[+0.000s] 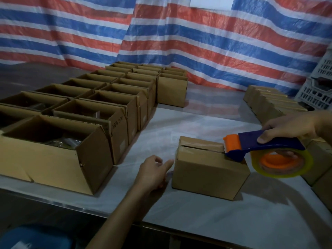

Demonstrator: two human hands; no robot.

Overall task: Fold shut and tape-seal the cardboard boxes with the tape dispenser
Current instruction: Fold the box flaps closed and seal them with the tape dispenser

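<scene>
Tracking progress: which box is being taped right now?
The shut box standing alone, with the tape dispenser in the right hand on its top seam; the boxes at left stand open.

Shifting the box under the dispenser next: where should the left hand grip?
Clasp the box at its left end, from the left, thumb front, fingers behind: that end is free beside the left hand, and the tape dispenser sits on the right end.
</scene>
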